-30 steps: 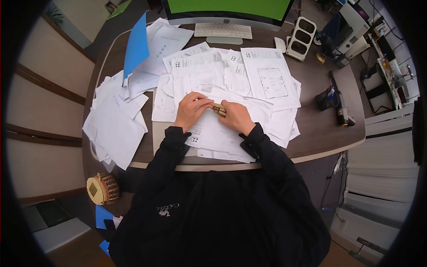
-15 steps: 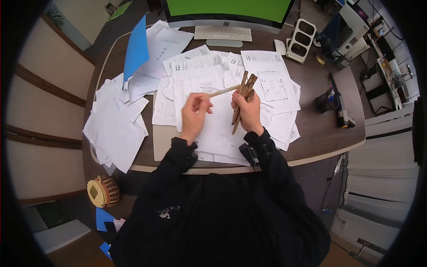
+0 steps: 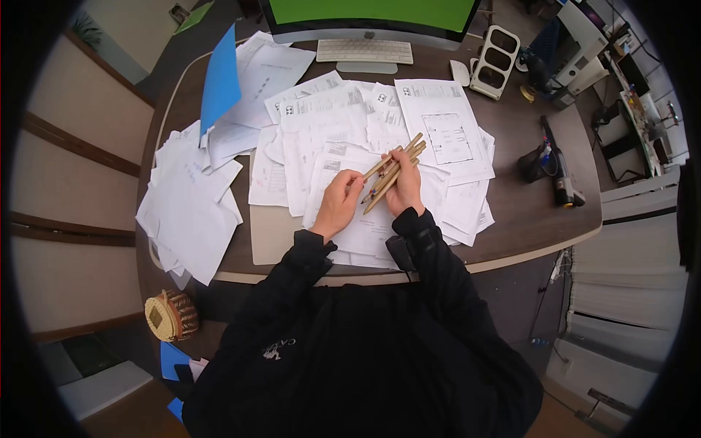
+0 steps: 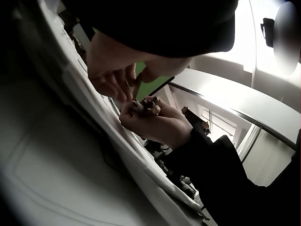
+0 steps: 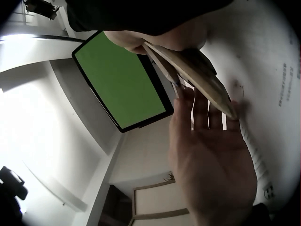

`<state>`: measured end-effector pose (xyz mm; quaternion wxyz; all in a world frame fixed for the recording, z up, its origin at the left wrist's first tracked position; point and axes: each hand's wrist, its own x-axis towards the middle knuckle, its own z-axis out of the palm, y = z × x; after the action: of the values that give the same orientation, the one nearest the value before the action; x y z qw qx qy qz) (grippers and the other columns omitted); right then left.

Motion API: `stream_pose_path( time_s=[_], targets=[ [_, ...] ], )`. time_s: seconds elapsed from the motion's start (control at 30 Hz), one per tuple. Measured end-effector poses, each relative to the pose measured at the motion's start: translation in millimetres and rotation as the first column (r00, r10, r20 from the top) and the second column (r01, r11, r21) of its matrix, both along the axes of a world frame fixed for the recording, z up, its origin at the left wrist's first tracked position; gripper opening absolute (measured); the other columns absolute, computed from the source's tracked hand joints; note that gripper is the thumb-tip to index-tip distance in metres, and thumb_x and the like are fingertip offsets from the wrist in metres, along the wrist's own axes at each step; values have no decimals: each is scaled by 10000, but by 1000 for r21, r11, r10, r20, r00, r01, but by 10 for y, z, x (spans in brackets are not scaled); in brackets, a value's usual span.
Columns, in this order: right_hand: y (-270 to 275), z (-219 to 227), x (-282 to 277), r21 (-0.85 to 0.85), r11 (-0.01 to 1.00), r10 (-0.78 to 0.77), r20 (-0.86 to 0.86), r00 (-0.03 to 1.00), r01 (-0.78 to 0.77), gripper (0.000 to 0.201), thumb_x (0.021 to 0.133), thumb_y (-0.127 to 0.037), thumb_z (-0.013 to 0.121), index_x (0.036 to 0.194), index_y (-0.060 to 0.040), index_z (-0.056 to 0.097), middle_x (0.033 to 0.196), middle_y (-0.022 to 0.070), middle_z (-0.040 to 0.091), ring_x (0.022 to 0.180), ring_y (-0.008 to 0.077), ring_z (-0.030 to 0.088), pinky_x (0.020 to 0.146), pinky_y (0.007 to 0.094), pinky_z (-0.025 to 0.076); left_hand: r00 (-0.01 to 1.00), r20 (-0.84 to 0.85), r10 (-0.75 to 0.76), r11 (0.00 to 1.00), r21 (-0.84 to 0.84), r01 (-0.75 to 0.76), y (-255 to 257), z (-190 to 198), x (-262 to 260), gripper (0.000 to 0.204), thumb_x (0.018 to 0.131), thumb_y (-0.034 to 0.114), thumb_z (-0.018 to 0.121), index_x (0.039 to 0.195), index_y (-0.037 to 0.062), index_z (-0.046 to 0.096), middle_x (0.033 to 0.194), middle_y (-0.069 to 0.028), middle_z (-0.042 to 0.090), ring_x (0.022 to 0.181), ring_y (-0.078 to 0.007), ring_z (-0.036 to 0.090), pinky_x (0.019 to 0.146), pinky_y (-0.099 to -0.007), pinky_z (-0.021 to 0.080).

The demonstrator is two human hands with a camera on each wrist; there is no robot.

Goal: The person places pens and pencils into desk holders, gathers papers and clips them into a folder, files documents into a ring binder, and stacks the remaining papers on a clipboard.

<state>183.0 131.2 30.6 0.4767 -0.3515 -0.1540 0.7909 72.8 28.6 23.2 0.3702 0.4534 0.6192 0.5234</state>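
My right hand (image 3: 407,191) grips a loose bundle of wooden colored pencils (image 3: 380,193) above the papers, tips slanting toward my body. Some tips show red and blue. With thumb and forefinger, my left hand (image 3: 337,206) pinches the lower end of one pencil (image 3: 374,171) that lies across to the right hand. In the right wrist view the left palm (image 5: 216,165) faces up below the pencils (image 5: 197,77), its fingers reaching toward them. The left wrist view shows the bundle's ends (image 4: 148,107) clustered in the right hand (image 4: 157,126).
Overlapping printed sheets (image 3: 325,109) cover the desk's middle, with more papers (image 3: 190,212) and a blue folder (image 3: 220,77) at left. A keyboard (image 3: 365,51) and monitor stand behind. A white three-slot holder (image 3: 496,62) and black pen cup (image 3: 535,166) are at right.
The pencils went from a low bundle between both hands to being raised upright in my right hand, then tilted down. My left hand moved right and closer to the bundle.
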Motion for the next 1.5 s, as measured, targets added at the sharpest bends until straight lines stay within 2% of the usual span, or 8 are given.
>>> stream_pose_path(
  time_s=[0.17, 0.27, 0.33, 0.53, 0.87, 0.93, 1.0, 1.5],
  targets=[
    [-5, 121, -23, -12, 999, 47, -66, 997, -48, 186, 900, -111, 596, 1024, -48, 473, 807, 47, 532, 730, 152, 562, 653, 291, 490, 982, -165, -87, 996, -11, 86, 31, -33, 30, 184, 986, 155, 474, 1098, 13, 504, 979, -72, 604, 819, -117, 561, 735, -262, 465],
    [81, 29, 17, 109, 971, 222, -107, 969, -210, 221, 905, -116, 607, 1066, -58, 466, 822, 42, 534, 709, 147, 557, 624, 279, 493, 961, 222, -163, 971, -139, 197, 31, 189, 96, 274, 989, 259, 459, 1141, 32, 473, 1102, -129, 565, 1032, -241, 586, 850, -370, 514],
    [148, 73, 1, 192, 964, 219, -177, 959, -185, 244, 900, -110, 618, 1082, -58, 464, 814, 37, 535, 695, 141, 553, 599, 264, 489, 569, 822, -23, 965, -130, 227, 35, 287, 174, 409, 991, 392, 393, 1205, 47, 437, 1191, -142, 521, 1156, -277, 526, 979, -420, 459],
    [-65, 360, -164, 496, 849, 113, 168, 979, -184, 282, 834, -94, 677, 1060, -2, 537, 826, 62, 610, 738, 125, 588, 641, 266, 484, 105, 984, 141, 985, -129, -116, 236, 243, 181, 550, 980, 447, 318, 1301, 10, 413, 1323, -173, 466, 1242, -275, 456, 1089, -432, 324],
    [-96, 116, -101, 426, 732, 311, 487, 816, -533, 335, 889, -243, 651, 1083, 8, 547, 786, 43, 589, 627, 89, 536, 525, 236, 414, 487, 867, -104, 994, 108, 18, 237, 203, -64, 502, 989, 409, 406, 1346, 56, 405, 1210, -76, 560, 1075, -162, 550, 895, -333, 442],
    [-97, 120, -96, 396, 698, 344, 545, 764, -597, 330, 900, -223, 616, 1109, 12, 516, 757, 48, 574, 603, 101, 533, 502, 243, 410, 795, 601, -81, 988, -57, 144, 260, 93, -92, 436, 976, 313, 506, 1322, 64, 413, 1175, -56, 561, 1036, -143, 569, 839, -312, 479],
    [-23, -25, -67, 342, 510, 526, 601, 601, -789, 303, 893, -177, 586, 1110, 21, 511, 760, 47, 569, 597, 104, 532, 501, 248, 413, 733, 679, -47, 988, -78, 136, 287, -2, -104, 408, 966, 265, 532, 1300, 58, 424, 1153, -53, 567, 1030, -139, 575, 831, -307, 490],
    [22, -308, 120, 122, 738, 666, 24, 745, -664, 392, 971, -305, 538, 1220, -8, 475, 1020, 109, 609, 824, 202, 622, 659, 352, 529, 370, 922, -116, 984, 55, 171, 285, -218, -278, 397, 1009, 302, 430, 1327, 64, 411, 1222, -78, 550, 1102, -185, 568, 931, -364, 475]
  ],
)
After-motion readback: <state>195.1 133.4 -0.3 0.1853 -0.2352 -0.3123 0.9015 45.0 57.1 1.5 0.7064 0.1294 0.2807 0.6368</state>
